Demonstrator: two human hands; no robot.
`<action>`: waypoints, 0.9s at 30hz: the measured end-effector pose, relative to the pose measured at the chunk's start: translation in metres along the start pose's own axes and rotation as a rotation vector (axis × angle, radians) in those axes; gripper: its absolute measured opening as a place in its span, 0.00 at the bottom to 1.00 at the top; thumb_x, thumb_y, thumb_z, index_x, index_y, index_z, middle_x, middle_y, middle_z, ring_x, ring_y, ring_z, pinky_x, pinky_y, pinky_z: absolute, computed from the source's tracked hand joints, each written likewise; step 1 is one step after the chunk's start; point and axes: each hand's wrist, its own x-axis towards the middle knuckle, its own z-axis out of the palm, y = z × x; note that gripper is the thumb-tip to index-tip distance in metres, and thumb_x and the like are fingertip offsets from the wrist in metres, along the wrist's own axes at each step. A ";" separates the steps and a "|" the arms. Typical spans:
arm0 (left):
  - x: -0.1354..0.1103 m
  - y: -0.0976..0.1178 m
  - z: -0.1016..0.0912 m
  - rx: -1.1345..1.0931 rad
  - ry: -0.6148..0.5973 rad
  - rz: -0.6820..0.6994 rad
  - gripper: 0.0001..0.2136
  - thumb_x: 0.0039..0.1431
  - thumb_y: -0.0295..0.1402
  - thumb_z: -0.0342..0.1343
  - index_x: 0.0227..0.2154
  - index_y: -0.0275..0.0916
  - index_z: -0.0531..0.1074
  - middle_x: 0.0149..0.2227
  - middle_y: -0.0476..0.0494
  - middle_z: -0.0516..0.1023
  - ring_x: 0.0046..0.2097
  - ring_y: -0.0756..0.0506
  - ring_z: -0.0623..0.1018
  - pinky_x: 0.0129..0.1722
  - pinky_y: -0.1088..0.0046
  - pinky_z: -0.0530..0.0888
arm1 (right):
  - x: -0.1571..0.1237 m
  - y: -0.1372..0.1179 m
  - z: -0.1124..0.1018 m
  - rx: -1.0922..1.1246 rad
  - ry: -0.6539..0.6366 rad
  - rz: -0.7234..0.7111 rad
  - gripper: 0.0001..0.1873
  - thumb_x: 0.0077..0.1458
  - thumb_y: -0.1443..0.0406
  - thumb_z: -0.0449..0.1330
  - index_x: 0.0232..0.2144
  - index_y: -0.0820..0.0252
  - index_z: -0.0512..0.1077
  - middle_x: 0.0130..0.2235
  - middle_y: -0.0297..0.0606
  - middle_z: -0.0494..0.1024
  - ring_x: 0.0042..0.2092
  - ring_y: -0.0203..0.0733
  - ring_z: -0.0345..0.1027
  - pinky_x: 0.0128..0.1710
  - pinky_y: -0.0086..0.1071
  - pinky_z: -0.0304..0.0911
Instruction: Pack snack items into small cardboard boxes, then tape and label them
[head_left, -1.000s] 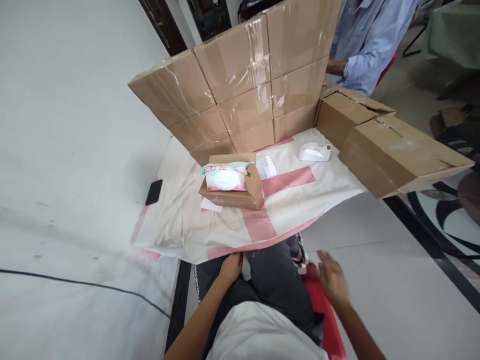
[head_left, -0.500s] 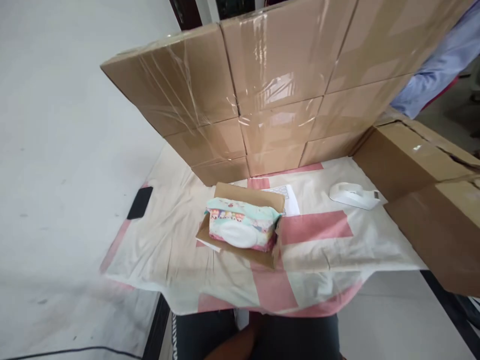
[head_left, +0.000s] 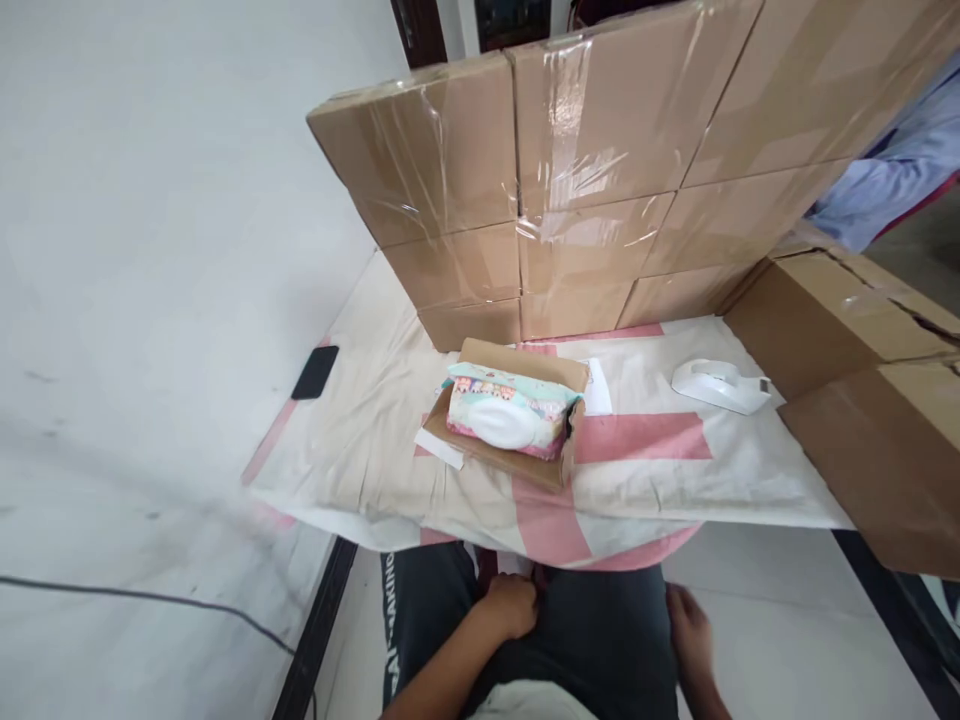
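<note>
A pack of wet wipes [head_left: 511,412] with a white lid lies in an open brown cardboard box [head_left: 504,455] on a cream cloth with pink stripes [head_left: 360,450]. My left hand [head_left: 511,604] rests on my dark-trousered lap between my thighs, fingers curled under. My right hand [head_left: 691,630] lies at the outer side of my right thigh, fingers down along the leg. Neither hand touches the box. A white tape dispenser [head_left: 720,385] sits to the right on the cloth.
A wall of taped cardboard cartons [head_left: 570,170] stands behind the cloth. More cartons [head_left: 862,400] line the right side. A black phone [head_left: 315,372] lies at the cloth's left edge. White paper [head_left: 598,388] peeks from behind the box. Another person's blue sleeve [head_left: 900,170] shows at the right.
The view has shifted back and down, so both my hands show again on my lap. The box, wipes and tape dispenser have not moved on the cloth.
</note>
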 end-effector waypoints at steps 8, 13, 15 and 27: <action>-0.132 -0.026 -0.162 0.136 0.848 0.175 0.23 0.74 0.35 0.32 0.47 0.39 0.74 0.50 0.36 0.79 0.55 0.40 0.75 0.60 0.55 0.68 | -0.016 -0.191 -0.088 0.326 0.393 -1.049 0.04 0.63 0.65 0.56 0.34 0.53 0.70 0.32 0.40 0.76 0.36 0.48 0.72 0.41 0.43 0.70; -0.111 -0.004 -0.246 0.366 0.988 0.292 0.10 0.69 0.33 0.48 0.41 0.41 0.75 0.49 0.40 0.79 0.58 0.39 0.71 0.60 0.55 0.66 | 0.004 -0.348 -0.079 -0.404 0.109 -1.044 0.29 0.62 0.60 0.60 0.64 0.60 0.64 0.63 0.59 0.67 0.64 0.71 0.58 0.61 0.65 0.53; -0.101 0.001 -0.254 0.446 0.965 0.292 0.08 0.67 0.33 0.50 0.39 0.40 0.74 0.45 0.41 0.79 0.55 0.39 0.73 0.58 0.54 0.66 | 0.020 -0.377 -0.072 -0.609 -0.007 -0.909 0.43 0.59 0.56 0.64 0.70 0.60 0.55 0.66 0.63 0.61 0.64 0.77 0.56 0.59 0.68 0.51; -0.087 -0.007 -0.247 0.557 0.892 0.332 0.10 0.67 0.36 0.46 0.44 0.40 0.70 0.47 0.35 0.75 0.54 0.35 0.68 0.58 0.51 0.62 | 0.058 -0.379 -0.089 -0.748 -0.135 -1.074 0.61 0.47 0.43 0.69 0.74 0.53 0.46 0.55 0.62 0.71 0.50 0.69 0.71 0.46 0.49 0.64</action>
